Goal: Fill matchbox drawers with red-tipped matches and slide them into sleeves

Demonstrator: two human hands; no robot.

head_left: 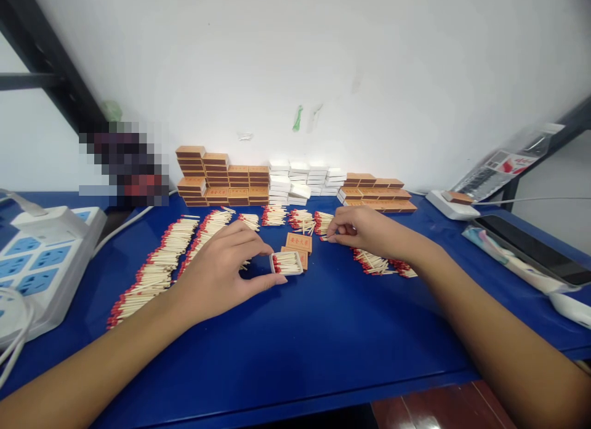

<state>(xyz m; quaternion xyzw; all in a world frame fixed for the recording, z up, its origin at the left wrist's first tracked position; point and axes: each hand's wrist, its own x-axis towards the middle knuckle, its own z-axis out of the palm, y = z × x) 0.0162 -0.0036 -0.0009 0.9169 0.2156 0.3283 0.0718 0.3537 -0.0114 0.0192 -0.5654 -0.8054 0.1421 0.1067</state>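
Note:
My left hand (226, 263) steadies a small white matchbox tray (287, 271) between thumb and index finger, at the tray's left end. Red-tipped matches (287, 261) lie inside the tray. Just behind it, two orange matchbox sleeves (299, 241) lie overlapping on the blue table. My right hand (353, 224) is pinched closed at the edge of a small match pile (322, 222); whatever its fingertips hold is too small to make out. More match piles (302, 221) sit in a row between the hands, and others (373, 261) are partly hidden below my right wrist.
Stacked orange matchboxes (217, 176) and white trays (295, 176) line the wall, with more matchboxes (376, 194) to the right. Long match rows (159, 266) lie left. A power strip (50, 263) stands far left; a phone (535, 247) and a bottle (505, 164) are right.

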